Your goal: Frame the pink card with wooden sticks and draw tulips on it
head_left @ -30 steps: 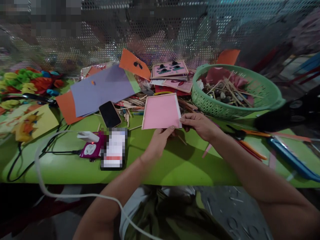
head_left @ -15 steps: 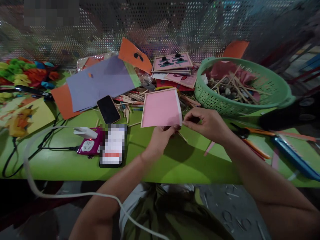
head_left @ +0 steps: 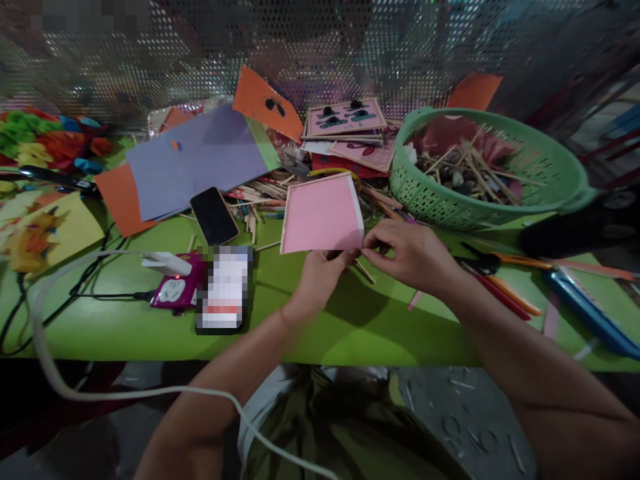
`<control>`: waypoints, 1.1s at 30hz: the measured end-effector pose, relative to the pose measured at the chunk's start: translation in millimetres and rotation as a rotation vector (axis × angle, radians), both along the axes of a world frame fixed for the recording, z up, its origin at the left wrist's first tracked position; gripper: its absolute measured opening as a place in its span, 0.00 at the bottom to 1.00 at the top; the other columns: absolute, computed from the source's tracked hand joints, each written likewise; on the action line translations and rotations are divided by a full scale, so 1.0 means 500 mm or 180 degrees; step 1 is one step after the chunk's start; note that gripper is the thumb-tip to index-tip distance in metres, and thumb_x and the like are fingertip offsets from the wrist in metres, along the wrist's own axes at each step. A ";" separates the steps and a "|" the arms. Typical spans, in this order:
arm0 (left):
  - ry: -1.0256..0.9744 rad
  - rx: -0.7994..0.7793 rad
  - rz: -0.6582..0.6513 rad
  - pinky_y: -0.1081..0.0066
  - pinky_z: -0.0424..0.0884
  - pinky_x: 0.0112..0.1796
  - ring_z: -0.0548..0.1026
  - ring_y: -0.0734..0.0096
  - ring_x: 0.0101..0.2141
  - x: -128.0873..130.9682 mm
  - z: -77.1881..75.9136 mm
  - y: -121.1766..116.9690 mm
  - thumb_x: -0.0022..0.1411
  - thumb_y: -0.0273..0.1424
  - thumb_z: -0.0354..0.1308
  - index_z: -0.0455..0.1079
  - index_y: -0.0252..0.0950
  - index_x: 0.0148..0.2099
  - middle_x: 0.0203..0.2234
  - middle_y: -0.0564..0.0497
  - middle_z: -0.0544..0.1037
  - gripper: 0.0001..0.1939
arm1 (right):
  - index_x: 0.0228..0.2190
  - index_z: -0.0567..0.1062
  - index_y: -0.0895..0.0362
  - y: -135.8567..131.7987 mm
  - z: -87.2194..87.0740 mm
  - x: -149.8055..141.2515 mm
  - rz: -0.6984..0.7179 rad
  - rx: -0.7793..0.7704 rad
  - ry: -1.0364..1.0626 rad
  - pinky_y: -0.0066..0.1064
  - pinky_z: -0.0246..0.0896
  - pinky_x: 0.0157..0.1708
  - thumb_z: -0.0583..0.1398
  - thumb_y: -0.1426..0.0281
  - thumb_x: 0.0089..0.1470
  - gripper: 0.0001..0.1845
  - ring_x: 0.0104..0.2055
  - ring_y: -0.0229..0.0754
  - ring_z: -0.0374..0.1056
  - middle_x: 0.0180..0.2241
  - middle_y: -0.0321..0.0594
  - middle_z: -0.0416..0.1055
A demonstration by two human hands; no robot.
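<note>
A pink sheet of paper (head_left: 323, 215) is held up over the green table, with thin wooden sticks along its left and top edges and a white strip (head_left: 357, 212) down its right edge. My left hand (head_left: 327, 273) grips the sheet at its lower right, thumb in front and fingers behind. At the same corner, my right hand (head_left: 407, 253) pinches with thumb and forefinger against the end of the white strip. Whether a small piece lies between those right fingertips is hidden. Below the hands, a loose wooden stick (head_left: 365, 272) lies on the table.
A green basket (head_left: 450, 200) of sticks and stones stands right. Behind are framed pink pictures (head_left: 345, 120) and purple paper (head_left: 195, 163). Two phones, a dark one (head_left: 214, 215) and a blurred one (head_left: 224, 290), lie left beside a purple power strip (head_left: 177, 290). A blue cutter (head_left: 593, 310) lies right.
My right hand has moved slightly left, its fingertips now meeting the sheet's lower right corner. My left hand keeps its hold. The whole view has shifted a little.
</note>
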State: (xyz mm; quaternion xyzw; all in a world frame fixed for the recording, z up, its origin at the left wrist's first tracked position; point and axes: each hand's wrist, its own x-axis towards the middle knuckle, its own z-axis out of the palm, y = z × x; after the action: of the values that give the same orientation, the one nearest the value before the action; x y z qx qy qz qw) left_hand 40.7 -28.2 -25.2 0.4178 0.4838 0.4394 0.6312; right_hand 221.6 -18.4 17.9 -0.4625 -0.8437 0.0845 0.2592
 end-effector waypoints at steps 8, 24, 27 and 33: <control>0.0010 -0.0002 -0.0003 0.69 0.67 0.36 0.72 0.71 0.32 -0.001 0.011 -0.006 0.55 0.41 0.70 0.75 0.36 0.28 0.26 0.53 0.77 0.14 | 0.28 0.73 0.52 0.000 0.005 -0.001 -0.0004 -0.0201 0.0103 0.36 0.59 0.31 0.59 0.70 0.57 0.06 0.29 0.43 0.69 0.28 0.41 0.75; -0.0238 0.0003 0.0178 0.71 0.63 0.35 0.67 0.74 0.29 0.002 0.015 -0.008 0.50 0.39 0.70 0.75 0.35 0.26 0.23 0.54 0.74 0.13 | 0.27 0.73 0.54 0.003 0.001 -0.003 0.0031 -0.0221 0.0239 0.33 0.59 0.29 0.60 0.70 0.57 0.06 0.28 0.41 0.69 0.27 0.39 0.75; -0.0302 0.0001 0.0197 0.70 0.64 0.35 0.68 0.73 0.29 0.002 0.014 -0.008 0.50 0.37 0.71 0.76 0.36 0.26 0.24 0.54 0.75 0.11 | 0.27 0.73 0.54 0.003 0.000 -0.005 0.0022 -0.0227 0.0214 0.33 0.60 0.30 0.60 0.71 0.56 0.06 0.28 0.41 0.69 0.27 0.40 0.74; -0.0366 0.0023 0.0277 0.70 0.66 0.36 0.70 0.73 0.30 0.004 0.012 -0.005 0.48 0.36 0.71 0.78 0.36 0.27 0.24 0.54 0.77 0.09 | 0.26 0.72 0.54 0.003 -0.001 -0.010 -0.0012 -0.0311 0.0326 0.34 0.58 0.29 0.59 0.72 0.56 0.07 0.28 0.41 0.69 0.26 0.40 0.74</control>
State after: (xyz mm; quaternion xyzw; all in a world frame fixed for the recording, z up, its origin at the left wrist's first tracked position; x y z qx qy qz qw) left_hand 43.0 -30.9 -19.2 0.3727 0.4629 0.4915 0.6366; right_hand 216.7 -16.9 17.4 -0.4713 -0.8233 0.1487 0.2793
